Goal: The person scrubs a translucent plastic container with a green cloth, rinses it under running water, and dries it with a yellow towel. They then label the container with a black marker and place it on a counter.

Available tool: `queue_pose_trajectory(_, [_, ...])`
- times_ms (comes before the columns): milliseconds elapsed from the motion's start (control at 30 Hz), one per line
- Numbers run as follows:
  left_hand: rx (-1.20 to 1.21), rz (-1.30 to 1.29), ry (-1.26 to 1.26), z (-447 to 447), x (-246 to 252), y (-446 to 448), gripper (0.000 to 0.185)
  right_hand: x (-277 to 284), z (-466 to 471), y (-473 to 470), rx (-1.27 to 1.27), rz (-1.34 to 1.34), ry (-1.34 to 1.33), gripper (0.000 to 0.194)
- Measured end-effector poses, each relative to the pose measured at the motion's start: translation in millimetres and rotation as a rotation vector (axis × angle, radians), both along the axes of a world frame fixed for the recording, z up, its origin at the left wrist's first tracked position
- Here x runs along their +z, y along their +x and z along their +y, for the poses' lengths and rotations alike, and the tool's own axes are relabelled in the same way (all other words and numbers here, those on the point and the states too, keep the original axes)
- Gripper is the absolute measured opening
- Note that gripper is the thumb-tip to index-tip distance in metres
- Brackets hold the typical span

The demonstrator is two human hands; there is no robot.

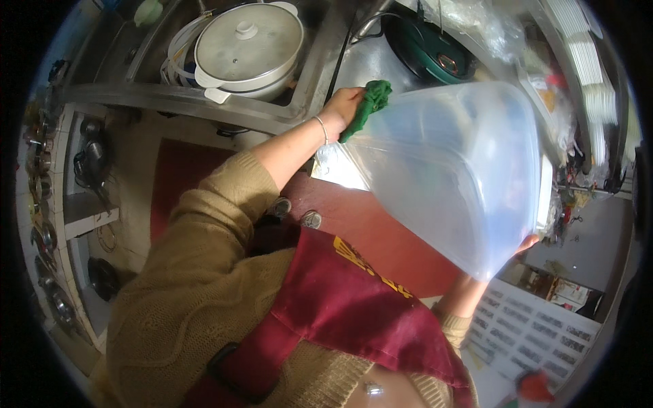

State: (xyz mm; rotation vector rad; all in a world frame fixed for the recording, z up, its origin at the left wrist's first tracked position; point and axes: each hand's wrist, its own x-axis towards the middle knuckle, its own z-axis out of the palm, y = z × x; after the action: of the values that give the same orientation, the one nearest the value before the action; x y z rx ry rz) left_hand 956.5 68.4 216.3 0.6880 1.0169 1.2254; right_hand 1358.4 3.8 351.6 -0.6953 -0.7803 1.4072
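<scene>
My left hand [346, 108] grips a bunched green cloth [375, 102] at the near-left edge of a large translucent plastic bin [433, 158]. The bin is tilted in the air in front of me, to the right. My right hand [525, 244] supports its far right side from behind, with only fingertips and wrist showing; the rest is hidden by the plastic. Whether my left fingers also hold the bin's rim cannot be made out.
A stainless steel sink [311, 97] holds a lidded white pot [250, 46]. A dark green round appliance or pan [433, 51] sits on the metal counter [365, 66]. Plastic bags [479, 25] and stacked white containers [586, 66] crowd the right. Shelves [92, 217] with pans stand left.
</scene>
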Motion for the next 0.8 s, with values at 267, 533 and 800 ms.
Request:
queue_pose_trajectory(267, [0.075,0.32,0.821,-23.3,106.8,18.4,0.033,-6.1,7.9,31.2,0.44,0.882,-0.077,0.073])
queue_pose_trajectory(533, [-0.118,0.307,0.184,-8.9,41.4,1.7,0.023,1.7,15.6,14.6,0.203,0.692,-0.034,0.073])
queue_pose_trajectory(800, [0.544,0.294,0.348,-13.6,78.0,11.8,0.018,-0.7,17.8,9.5,0.083,0.556,-0.03,0.072])
